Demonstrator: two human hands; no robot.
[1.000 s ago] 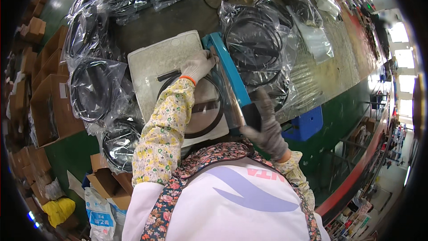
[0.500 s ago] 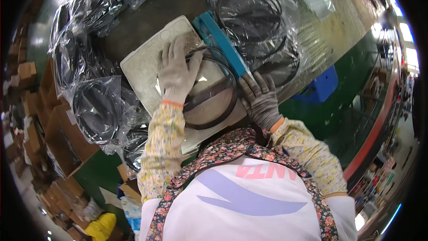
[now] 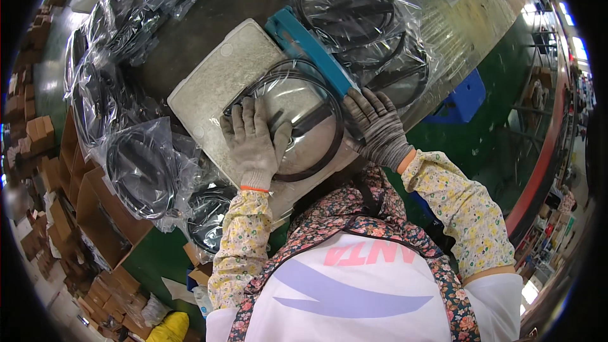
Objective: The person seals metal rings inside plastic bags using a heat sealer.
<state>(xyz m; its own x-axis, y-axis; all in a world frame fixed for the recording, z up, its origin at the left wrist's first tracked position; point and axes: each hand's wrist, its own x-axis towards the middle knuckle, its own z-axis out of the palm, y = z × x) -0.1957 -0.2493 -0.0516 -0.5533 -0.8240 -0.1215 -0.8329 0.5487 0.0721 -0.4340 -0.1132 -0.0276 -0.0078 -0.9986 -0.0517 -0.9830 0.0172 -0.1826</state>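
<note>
A coiled black cable or hose (image 3: 339,136) in a clear plastic bag (image 3: 294,98) lies on a whitish, worn board (image 3: 212,79) on the table. My left hand (image 3: 253,142), in a grey work glove, rests flat on the bag's left part with the thumb spread and the fingers stretched. My right hand (image 3: 382,123), in a striped grey glove, lies with its fingers extended at the bag's right edge. Its fingertips are by the near end of a long teal bar-shaped tool (image 3: 311,50). This tool stands along the board's far right side.
Several bagged black coils lie at the far right (image 3: 354,9), far left (image 3: 101,82) and near left (image 3: 140,171) of the table. A blue plastic crate (image 3: 462,98) sits below the right edge. Cardboard boxes (image 3: 104,215) stand at left.
My left hand has slid toward my body across the bag, uncovering the coil's upper left. My right hand has shifted a little up and to the right.
</note>
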